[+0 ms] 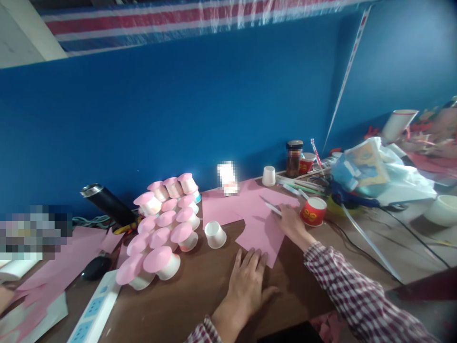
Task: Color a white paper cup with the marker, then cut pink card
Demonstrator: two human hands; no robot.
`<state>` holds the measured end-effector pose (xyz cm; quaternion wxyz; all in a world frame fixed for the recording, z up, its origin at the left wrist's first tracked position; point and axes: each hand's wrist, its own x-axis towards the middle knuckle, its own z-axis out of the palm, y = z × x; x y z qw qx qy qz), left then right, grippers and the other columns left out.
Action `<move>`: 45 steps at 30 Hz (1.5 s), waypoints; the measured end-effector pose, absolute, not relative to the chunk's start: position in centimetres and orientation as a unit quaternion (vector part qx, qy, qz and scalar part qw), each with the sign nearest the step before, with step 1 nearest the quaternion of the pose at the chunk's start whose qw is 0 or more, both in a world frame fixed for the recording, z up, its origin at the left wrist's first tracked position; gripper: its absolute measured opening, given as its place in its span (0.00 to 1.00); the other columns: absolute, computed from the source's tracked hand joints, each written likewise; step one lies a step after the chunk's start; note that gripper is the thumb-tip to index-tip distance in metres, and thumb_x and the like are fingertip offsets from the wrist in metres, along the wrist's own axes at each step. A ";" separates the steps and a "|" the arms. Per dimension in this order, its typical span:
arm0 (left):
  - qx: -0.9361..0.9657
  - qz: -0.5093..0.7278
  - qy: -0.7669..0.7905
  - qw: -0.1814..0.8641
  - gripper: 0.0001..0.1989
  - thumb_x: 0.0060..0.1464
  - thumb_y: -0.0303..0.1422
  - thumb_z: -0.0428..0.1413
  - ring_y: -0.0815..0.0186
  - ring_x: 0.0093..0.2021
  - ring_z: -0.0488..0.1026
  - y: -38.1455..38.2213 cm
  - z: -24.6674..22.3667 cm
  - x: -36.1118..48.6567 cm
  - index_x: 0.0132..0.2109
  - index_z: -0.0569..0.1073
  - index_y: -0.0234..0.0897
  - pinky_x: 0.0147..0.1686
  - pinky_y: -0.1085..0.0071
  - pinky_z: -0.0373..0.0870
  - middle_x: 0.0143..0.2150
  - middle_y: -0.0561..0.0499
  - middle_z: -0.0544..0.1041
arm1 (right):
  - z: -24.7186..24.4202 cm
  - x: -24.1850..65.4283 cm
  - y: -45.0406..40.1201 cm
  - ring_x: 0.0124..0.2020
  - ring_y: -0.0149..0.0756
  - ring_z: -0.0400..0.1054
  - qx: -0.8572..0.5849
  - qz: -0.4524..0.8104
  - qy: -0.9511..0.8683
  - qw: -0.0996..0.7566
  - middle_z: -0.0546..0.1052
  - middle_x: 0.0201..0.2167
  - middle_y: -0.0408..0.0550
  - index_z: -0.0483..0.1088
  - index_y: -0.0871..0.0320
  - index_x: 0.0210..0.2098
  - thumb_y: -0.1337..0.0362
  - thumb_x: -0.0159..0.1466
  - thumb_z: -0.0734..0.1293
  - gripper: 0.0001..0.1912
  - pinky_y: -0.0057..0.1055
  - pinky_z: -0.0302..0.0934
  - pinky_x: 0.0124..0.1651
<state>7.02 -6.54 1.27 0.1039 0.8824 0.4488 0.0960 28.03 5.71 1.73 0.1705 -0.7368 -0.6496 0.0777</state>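
Note:
My left hand point(246, 278) lies flat on the brown table with its thumb spread, its fingertips at the lower edge of a pink paper sheet point(262, 238). Over the right side of the pink paper, my right hand point(294, 226) is closed around a slim, pointed tool that looks like scissors point(272, 207); its grip end is hidden in the hand. A white paper cup point(214, 235) stands upside down left of the sheet. Further left are several upturned cups topped with pink paper discs point(160, 259). A red paper cup point(313, 211) is right beside my right hand.
A black thermos point(109, 205) leans at the left, near a mouse point(96, 268) and a white power strip point(94, 309). Toward the right are a dark-lidded jar point(294, 159), pens, cables and a plastic bag point(389, 171). A blue partition point(178, 109) closes off the back.

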 end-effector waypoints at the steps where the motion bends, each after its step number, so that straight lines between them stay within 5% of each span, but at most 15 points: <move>1: 0.883 0.089 0.450 0.103 0.37 0.55 0.57 0.42 0.53 0.65 0.55 -6.8 1.4 6.4 0.64 0.57 0.38 0.63 0.45 0.48 0.64 0.43 0.62 | 1.8 28.1 5.8 0.40 0.40 0.69 -0.741 0.075 -0.646 0.169 0.70 0.44 0.55 0.66 0.60 0.47 0.59 0.65 0.61 0.14 0.29 0.58 0.38; 12: 0.907 0.087 0.405 0.075 0.32 0.56 0.50 0.48 0.51 0.64 0.58 -9.5 1.1 0.7 0.62 0.61 0.37 0.60 0.48 0.57 0.63 0.41 0.63 | 1.4 28.5 6.2 0.42 0.44 0.67 -0.766 0.008 -0.621 0.166 0.68 0.45 0.59 0.65 0.62 0.48 0.71 0.65 0.57 0.13 0.36 0.57 0.45; 21: 0.928 0.073 0.361 0.053 0.31 0.57 0.46 0.50 0.54 0.65 0.56 -10.2 1.3 -1.3 0.64 0.58 0.37 0.60 0.53 0.60 0.65 0.42 0.61 | 2.6 28.4 6.1 0.41 0.45 0.69 -0.752 0.011 -0.633 0.181 0.64 0.51 0.66 0.64 0.66 0.49 0.74 0.64 0.54 0.16 0.35 0.59 0.41; 24: 0.929 0.067 0.359 0.054 0.31 0.56 0.44 0.52 0.54 0.65 0.56 -10.3 1.4 -1.5 0.63 0.59 0.37 0.60 0.55 0.60 0.65 0.42 0.60 | 3.0 27.5 5.2 0.46 0.42 0.67 -0.695 0.037 -0.693 0.188 0.66 0.54 0.62 0.65 0.64 0.51 0.73 0.64 0.55 0.17 0.33 0.59 0.45; 28: 0.919 0.064 0.383 0.064 0.32 0.55 0.46 0.53 0.54 0.64 0.57 -10.2 1.1 -1.6 0.62 0.60 0.36 0.60 0.55 0.60 0.65 0.41 0.61 | 2.8 26.6 2.9 0.47 0.38 0.67 -0.601 0.087 -0.774 0.179 0.74 0.45 0.53 0.69 0.61 0.49 0.75 0.60 0.58 0.19 0.29 0.57 0.49; 33: 0.909 0.077 0.403 0.066 0.36 0.54 0.51 0.50 0.51 0.63 0.59 -9.8 1.3 -1.5 0.64 0.57 0.36 0.60 0.51 0.59 0.62 0.39 0.64 | 2.4 27.2 1.1 0.42 0.37 0.69 -0.597 0.107 -0.778 0.162 0.74 0.43 0.52 0.69 0.60 0.46 0.74 0.61 0.58 0.16 0.28 0.58 0.42; 39: 0.798 0.286 0.531 0.007 0.23 0.58 0.36 0.50 0.56 0.56 0.67 -7.9 1.0 -1.1 0.59 0.59 0.34 0.53 0.57 0.68 0.54 0.38 0.69 | 1.6 27.5 0.7 0.46 0.40 0.68 -0.604 0.062 -0.780 0.155 0.74 0.46 0.54 0.68 0.60 0.46 0.73 0.62 0.57 0.15 0.31 0.59 0.46; 45: 0.695 0.391 0.599 -0.065 0.33 0.55 0.32 0.54 0.47 0.62 0.59 -2.8 2.1 0.0 0.64 0.49 0.30 0.53 0.48 0.65 0.60 0.31 0.61 | 0.7 27.0 0.5 0.52 0.46 0.66 -0.608 0.023 -0.780 0.144 0.72 0.52 0.57 0.68 0.61 0.50 0.75 0.60 0.59 0.19 0.38 0.61 0.51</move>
